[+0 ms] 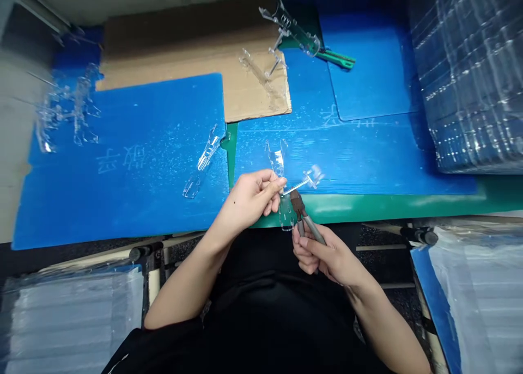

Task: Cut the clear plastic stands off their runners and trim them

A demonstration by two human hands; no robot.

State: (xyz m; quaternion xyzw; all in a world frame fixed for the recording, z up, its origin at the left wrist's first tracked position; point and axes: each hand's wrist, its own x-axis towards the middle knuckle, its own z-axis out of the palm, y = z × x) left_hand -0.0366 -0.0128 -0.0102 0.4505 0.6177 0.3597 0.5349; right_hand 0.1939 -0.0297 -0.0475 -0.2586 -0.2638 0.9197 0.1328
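In the head view my left hand (257, 197) pinches a clear plastic part (277, 157) over the front edge of the table. A thin clear stem with a small blurred end piece (314, 176) sticks out from the part to the right. Wrapped around the handles of a pair of cutting pliers (298, 204) is my right hand (321, 251). The dark jaws of the pliers are beside the stem, close to the left fingertips; whether they touch it I cannot tell. Another clear part (203, 161) lies on the blue sheet to the left.
More clear parts lie at the far left (67, 110) and on the cardboard (196, 63). A green-handled tool (337, 58) is at the back near another clear piece (292, 28). Stacked plastic-wrapped trays (474, 85) stand at right. Wrapped bundles flank me (73, 319).
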